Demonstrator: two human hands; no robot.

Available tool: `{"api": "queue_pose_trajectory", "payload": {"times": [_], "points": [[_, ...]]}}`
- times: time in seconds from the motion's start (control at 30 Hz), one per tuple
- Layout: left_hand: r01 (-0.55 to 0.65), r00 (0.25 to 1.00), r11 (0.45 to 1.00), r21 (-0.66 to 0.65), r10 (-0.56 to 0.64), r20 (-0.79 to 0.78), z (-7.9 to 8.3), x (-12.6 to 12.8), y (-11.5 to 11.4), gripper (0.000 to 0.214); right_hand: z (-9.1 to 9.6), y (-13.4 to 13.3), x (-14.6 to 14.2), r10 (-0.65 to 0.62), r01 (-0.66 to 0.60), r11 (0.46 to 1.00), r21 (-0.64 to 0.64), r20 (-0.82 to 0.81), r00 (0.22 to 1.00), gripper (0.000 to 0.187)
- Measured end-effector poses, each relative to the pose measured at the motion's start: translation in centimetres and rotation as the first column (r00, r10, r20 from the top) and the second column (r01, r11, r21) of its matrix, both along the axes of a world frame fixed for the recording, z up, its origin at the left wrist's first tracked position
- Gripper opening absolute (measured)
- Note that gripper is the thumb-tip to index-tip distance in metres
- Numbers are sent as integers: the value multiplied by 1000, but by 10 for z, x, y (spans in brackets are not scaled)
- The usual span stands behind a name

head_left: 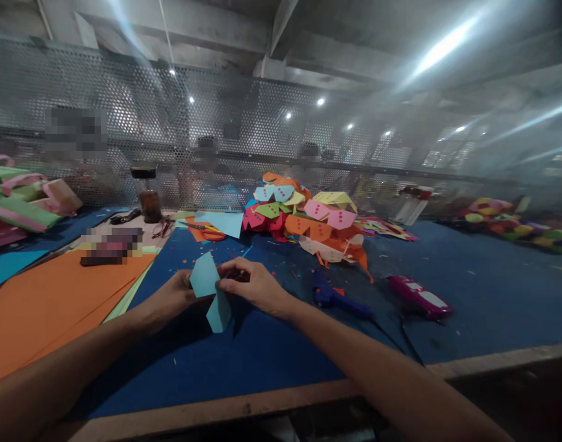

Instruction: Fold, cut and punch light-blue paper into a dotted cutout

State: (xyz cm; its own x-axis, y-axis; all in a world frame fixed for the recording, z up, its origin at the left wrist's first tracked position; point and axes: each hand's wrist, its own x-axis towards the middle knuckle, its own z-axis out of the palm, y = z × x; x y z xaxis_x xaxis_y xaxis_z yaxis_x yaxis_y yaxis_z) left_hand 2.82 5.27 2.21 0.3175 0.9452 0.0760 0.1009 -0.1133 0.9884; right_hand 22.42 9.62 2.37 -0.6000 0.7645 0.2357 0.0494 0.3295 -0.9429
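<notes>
A light-blue folded paper cutout (pixel 204 276) is held up over the blue table covering. Its lower part hangs down and is bent away from the upper part. My left hand (pixel 180 291) grips it from the left, with the fingers partly hidden behind the paper. From the right, my right hand (pixel 251 283) pinches the paper's edge between thumb and fingers. Beyond my hands rises a pile of folded, coloured paper shapes (pixel 320 228) with dotted holes. A blue glue gun (pixel 336 296) lies to the right of my right forearm.
Orange paper sheets (pixel 73 294) cover the left side. Orange-handled scissors (pixel 210 232) and a lidded glass jar (pixel 150 199) stand or lie farther back. A purple device (pixel 421 297) lies right. A perforated metal screen (pixel 235 123) borders the table's far side.
</notes>
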Motion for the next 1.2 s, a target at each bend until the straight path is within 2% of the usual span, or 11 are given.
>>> {"api": "queue_pose_trajectory", "payload": {"times": [0.17,0.43,0.7,0.83,1.07,1.2], "points": [[-93,995,995,-20,93,24,-1,-1,1,34,0,-1,-1,-38,37,997,68,8,999,32],[-197,960,976,-91,211,184,0,-1,4,27,-3,0,-1,-81,78,985,151,12,997,24],[-232,935,969,-89,247,255,0,-1,5,21,-7,0,-2,-119,108,989,97,115,986,25],[-274,924,957,-93,289,251,3,0,4,24,-8,0,-2,-119,114,992,62,87,989,21],[-291,924,951,-107,308,225,2,-2,4,23,-11,3,-4,-97,96,995,27,25,995,25],[-299,934,953,-49,303,190,1,-4,4,20,-9,3,-4,-61,61,998,11,-7,998,22]]}}
